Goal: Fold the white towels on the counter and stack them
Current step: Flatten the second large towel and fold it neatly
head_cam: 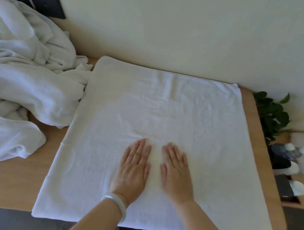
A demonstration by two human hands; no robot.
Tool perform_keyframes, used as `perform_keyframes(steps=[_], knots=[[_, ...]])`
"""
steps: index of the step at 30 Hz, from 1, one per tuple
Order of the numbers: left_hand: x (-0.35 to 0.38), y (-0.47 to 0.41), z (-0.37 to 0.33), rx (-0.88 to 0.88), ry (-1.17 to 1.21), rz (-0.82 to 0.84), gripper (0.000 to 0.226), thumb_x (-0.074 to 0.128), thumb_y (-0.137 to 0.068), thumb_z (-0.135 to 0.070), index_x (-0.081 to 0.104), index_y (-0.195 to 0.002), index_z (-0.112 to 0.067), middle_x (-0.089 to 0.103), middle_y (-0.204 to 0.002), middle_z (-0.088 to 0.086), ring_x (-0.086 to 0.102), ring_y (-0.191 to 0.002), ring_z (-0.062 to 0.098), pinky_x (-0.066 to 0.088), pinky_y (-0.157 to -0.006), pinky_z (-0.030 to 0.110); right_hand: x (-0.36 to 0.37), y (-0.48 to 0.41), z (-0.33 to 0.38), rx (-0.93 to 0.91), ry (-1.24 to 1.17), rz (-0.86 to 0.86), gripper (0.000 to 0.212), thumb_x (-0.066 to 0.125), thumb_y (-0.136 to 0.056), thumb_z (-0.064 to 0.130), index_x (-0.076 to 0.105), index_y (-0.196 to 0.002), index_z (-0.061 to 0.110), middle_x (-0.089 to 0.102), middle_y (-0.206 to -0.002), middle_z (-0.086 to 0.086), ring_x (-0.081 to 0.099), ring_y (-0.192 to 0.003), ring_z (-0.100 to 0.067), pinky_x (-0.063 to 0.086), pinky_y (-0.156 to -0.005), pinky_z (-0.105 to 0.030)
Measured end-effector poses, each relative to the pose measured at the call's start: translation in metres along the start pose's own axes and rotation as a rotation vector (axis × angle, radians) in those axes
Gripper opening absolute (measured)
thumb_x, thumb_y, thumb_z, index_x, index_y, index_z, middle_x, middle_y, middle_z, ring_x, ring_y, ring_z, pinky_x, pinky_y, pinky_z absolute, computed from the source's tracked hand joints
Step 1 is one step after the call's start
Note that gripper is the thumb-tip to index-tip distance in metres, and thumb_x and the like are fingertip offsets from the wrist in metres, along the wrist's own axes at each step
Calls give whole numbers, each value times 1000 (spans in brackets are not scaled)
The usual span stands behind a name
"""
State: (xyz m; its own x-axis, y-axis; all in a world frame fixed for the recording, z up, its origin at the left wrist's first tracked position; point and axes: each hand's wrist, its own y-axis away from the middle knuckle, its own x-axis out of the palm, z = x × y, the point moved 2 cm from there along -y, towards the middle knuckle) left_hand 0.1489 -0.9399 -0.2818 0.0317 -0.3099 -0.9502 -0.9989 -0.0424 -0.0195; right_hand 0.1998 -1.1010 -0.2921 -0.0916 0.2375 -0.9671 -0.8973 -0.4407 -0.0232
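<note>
1. White towel [166,116] lies spread flat across the wooden counter [10,184], filling the centre of the frame from the wall to the near edge.
2. Left hand [132,170], a pale bangle [116,204] on its wrist, presses palm-down on the towel at lower centre, fingers straight, grasping nothing.
3. Right hand [176,174] lies flat just beside it, fingers extended, also released.
4. Unfolded white towels [22,65] sit heaped at the left of the frame, touching the spread towel's left edge.
5. A green plant [273,115] stands at the right, beyond the counter's corner.
</note>
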Motion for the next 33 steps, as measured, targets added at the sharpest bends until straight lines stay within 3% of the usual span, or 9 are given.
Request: perform_keyframes(steps=[4,7,10,14,16,20,23,28,33], knots=[[2,-1,-8,11,-54,-24,58,23,-101,-34,19,-156,-15,11,-164,5,9,-151,19,9,-121,40,-43,62,-131,481,103,47,65,-3,-97,49,0,-157,22,-6,-165,2,-9,-151,-12,1,-124,-42],[4,-3,-9,-26,-80,-40,59,26,-97,-28,26,-154,-10,17,-162,9,14,-150,22,10,-121,41,-62,83,-169,578,79,105,72,-14,-90,55,-12,-154,24,-15,-164,4,-17,-149,-12,-5,-123,-45],[10,-12,-46,-56,-33,-55,64,28,-91,-22,30,-151,-2,20,-161,14,16,-149,29,7,-121,44,-63,72,-145,502,138,75,70,-4,-95,53,-6,-155,20,-6,-165,-5,-8,-152,-22,-4,-121,-50],[33,-29,-113,109,-39,8,60,29,-96,-27,21,-155,-13,17,-162,10,12,-151,28,9,-119,49,-42,30,-73,82,47,14,56,29,-101,36,29,-154,16,24,-161,-7,17,-150,-24,11,-116,-51],[40,-32,-118,85,-92,42,61,27,-98,-33,18,-156,-17,13,-164,7,8,-151,25,8,-119,51,-39,19,-82,20,1,44,55,30,-101,35,31,-153,18,24,-161,-4,16,-151,-19,12,-117,-48],[40,-31,-119,72,-109,52,60,24,-99,-35,17,-156,-18,9,-164,4,4,-152,23,8,-120,51,-58,41,-182,409,85,11,58,10,-103,39,-1,-156,19,-1,-165,0,-6,-152,-14,2,-123,-43],[39,-33,-120,57,-115,70,61,22,-99,-35,15,-157,-19,5,-165,3,1,-152,22,8,-120,51,-79,57,-211,701,53,40,64,12,-103,44,-11,-155,14,-4,-166,-6,-4,-152,-21,5,-124,-44],[40,-33,-119,49,-109,92,61,20,-99,-36,11,-157,-20,2,-165,2,-3,-152,20,3,-121,49,-57,91,-132,143,39,66,61,21,-105,40,10,-157,10,7,-165,-7,3,-153,-20,8,-122,-45],[26,-22,-103,54,-36,170,62,5,-99,-50,1,-157,-28,-13,-164,-4,-16,-150,15,-9,-121,43,-59,83,-147,347,83,59,68,7,-101,50,14,-156,11,12,-164,-6,8,-152,-22,4,-121,-45]])
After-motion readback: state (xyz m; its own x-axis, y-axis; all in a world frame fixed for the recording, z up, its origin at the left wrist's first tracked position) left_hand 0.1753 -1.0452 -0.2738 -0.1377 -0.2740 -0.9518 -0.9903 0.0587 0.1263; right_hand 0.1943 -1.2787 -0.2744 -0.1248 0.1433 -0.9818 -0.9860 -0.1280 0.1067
